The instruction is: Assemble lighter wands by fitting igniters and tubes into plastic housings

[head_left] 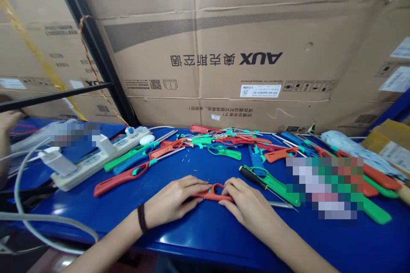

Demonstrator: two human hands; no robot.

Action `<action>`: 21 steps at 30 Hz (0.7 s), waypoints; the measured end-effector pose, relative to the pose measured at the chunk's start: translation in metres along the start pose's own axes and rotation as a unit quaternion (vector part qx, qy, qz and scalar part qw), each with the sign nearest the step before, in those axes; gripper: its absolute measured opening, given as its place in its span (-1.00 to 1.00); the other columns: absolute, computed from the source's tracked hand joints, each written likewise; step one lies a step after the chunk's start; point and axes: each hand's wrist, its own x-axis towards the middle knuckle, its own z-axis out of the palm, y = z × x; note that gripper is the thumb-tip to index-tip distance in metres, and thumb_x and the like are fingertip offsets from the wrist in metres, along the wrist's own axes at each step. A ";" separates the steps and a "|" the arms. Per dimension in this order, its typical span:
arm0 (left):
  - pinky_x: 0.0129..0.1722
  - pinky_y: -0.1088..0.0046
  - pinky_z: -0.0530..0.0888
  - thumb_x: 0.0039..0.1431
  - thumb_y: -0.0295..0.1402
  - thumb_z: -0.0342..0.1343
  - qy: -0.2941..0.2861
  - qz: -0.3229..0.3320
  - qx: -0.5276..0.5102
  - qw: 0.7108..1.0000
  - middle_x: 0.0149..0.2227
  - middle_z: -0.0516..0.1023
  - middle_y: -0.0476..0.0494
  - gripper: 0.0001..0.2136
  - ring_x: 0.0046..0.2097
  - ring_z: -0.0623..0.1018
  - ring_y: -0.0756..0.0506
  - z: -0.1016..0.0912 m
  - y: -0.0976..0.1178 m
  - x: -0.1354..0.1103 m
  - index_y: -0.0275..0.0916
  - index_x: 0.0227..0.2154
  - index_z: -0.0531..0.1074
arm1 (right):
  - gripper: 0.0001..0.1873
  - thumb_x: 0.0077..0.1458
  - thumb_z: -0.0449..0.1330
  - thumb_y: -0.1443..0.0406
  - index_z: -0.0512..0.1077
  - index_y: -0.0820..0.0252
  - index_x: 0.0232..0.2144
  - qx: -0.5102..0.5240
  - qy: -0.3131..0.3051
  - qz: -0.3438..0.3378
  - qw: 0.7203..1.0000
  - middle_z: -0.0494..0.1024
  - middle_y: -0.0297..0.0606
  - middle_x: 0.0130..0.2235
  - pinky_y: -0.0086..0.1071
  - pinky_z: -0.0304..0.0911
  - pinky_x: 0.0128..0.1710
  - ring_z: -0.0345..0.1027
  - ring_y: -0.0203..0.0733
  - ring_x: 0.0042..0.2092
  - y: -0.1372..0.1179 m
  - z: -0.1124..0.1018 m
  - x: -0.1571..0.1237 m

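A red lighter casing (pixel 215 196) with a finger loop is held between my hands, just above the front of the blue table. My left hand (pixel 177 197) pinches its left end, and my right hand (pixel 243 199) grips the right end by the loop. My fingers hide both ends. Beside my right hand lie a screwdriver (pixel 254 178) with a black and yellow handle and a green lighter (pixel 282 187). Further left rests a long red lighter (pixel 128 178) with a green trigger and a metal tube.
Lighters and parts in several colours, such as a green casing (pixel 224 152), lie along the back. A white power strip (pixel 102 158) with plugs stands left. Behind rises a large cardboard box (pixel 218 34). Another person's hand (pixel 6 119) shows at the left edge. A blurred patch covers things at right.
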 end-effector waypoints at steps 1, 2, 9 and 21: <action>0.00 0.32 0.44 0.27 -0.47 -0.03 0.001 0.004 0.007 1.000 0.01 0.48 -0.18 -0.68 0.01 0.48 -0.12 0.001 0.000 -0.001 -0.15 0.06 0.34 | -0.97 0.11 0.20 0.38 0.43 0.21 -0.34 -0.018 -0.005 -0.009 1.000 0.52 -0.17 -0.25 -0.29 0.40 -0.26 0.45 -0.07 -0.21 0.000 0.001 0.002; 0.00 0.31 0.44 0.28 -0.46 -0.04 0.000 0.007 0.013 1.000 0.01 0.48 -0.19 -0.69 0.00 0.48 -0.12 0.001 -0.001 -0.001 -0.16 0.06 0.35 | -0.97 0.12 0.19 0.37 0.43 0.22 -0.33 -0.033 -0.006 -0.022 0.999 0.52 -0.17 -0.26 -0.30 0.40 -0.28 0.45 -0.07 -0.22 0.000 0.001 0.002; -0.01 0.35 0.41 0.25 -0.38 0.05 -0.035 0.006 -0.055 0.998 -0.07 0.54 -0.18 -0.72 -0.07 0.51 -0.12 -0.006 -0.011 0.010 -0.20 0.01 0.40 | -0.92 0.18 0.14 0.33 0.43 0.22 -0.33 -0.033 -0.013 -0.039 0.999 0.55 -0.22 -0.32 -0.34 0.36 -0.33 0.48 -0.12 -0.29 0.002 -0.004 0.000; -0.10 0.42 0.41 0.16 -0.47 0.11 -0.040 -0.076 -0.044 0.995 -0.12 0.48 -0.15 -0.69 -0.10 0.48 -0.13 -0.001 0.002 0.013 -0.19 -0.01 0.41 | -0.88 0.20 0.11 0.37 0.45 0.24 -0.26 -0.025 -0.035 -0.058 0.997 0.55 -0.13 -0.16 -0.26 0.38 -0.16 0.45 -0.06 -0.12 0.002 -0.003 0.002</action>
